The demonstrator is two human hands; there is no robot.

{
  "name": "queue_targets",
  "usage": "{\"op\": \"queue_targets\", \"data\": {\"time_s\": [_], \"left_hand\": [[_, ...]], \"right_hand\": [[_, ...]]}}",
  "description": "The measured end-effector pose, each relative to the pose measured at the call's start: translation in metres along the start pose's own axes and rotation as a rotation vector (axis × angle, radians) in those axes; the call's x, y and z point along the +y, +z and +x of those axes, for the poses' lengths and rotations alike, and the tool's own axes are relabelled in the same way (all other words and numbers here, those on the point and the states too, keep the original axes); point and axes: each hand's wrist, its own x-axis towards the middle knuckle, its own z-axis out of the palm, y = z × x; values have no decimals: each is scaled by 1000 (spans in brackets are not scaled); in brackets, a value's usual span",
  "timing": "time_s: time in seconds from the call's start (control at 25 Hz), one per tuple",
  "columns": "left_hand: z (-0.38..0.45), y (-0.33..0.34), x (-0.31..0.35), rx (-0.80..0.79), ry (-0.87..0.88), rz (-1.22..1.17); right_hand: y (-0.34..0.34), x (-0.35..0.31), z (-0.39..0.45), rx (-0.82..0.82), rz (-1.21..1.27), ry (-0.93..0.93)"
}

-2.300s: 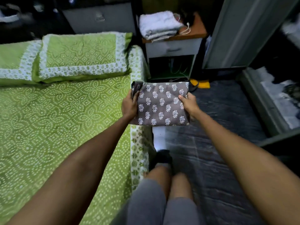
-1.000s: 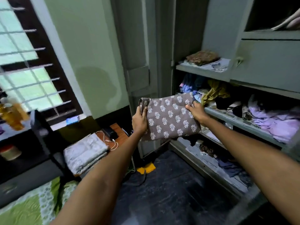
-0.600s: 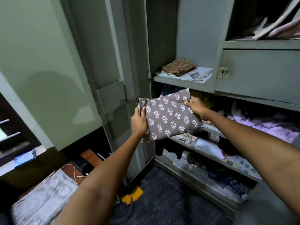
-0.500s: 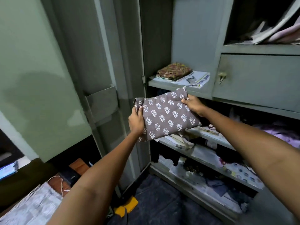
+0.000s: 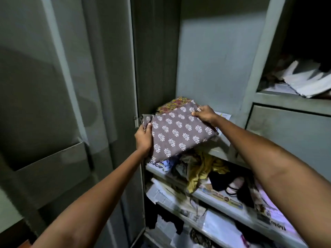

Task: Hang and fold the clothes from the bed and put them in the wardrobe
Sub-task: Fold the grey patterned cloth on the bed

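A folded brown garment printed with white leaf sprigs (image 5: 180, 133) is held at the mouth of an open wardrobe (image 5: 213, 56), its far end over the upper shelf (image 5: 219, 152) and partly over a folded red-and-yellow patterned cloth (image 5: 170, 105) already lying there, while its near end hangs out past the shelf's front edge. The left hand (image 5: 143, 140) grips the garment's near-left edge, fingers curled under and thumb on top; the right hand (image 5: 205, 114) pinches the far-right corner between thumb and fingers. Whether the garment already rests on the patterned cloth or hovers just above it cannot be told. The step in hand appears to be stacking the garment on that shelf. Done well, it would mean keeping both edges level so the folds stay closed, sliding the bundle fully inward until no part overhangs, squaring it on the cloth below, then letting go gently. Beneath, a crowded shelf holds a crumpled mustard-yellow cloth (image 5: 202, 169) and dark items on newspaper lining (image 5: 222, 199); the wardrobe door (image 5: 71, 104) stands open at left.
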Motion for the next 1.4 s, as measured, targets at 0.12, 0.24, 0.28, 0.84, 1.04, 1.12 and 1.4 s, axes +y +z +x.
{"op": "queue_targets", "data": {"time_s": [0.12, 0.24, 0.28, 0.84, 1.04, 1.12, 1.4], "left_hand": [[60, 38, -7, -30, -21, -60], [109, 65, -16, -64, -55, -72], [125, 74, -18, -88, -71, -98], [239, 180, -52, -172, -338, -264], [262, 189, -66, -122, -394, -295], [258, 195, -82, -132, -456, -292], [248, 204, -99, -89, -474, -252]], "right_hand": [[-5, 5, 76, 10, -99, 19], [-7, 15, 135, 15, -155, 46], [-8, 17, 154, 25, -170, 58], [-13, 42, 341, -16, -115, -40], [8, 62, 376, -113, -28, -25], [18, 78, 383, -160, -38, 26], [37, 124, 382, -108, -20, 42]]}}
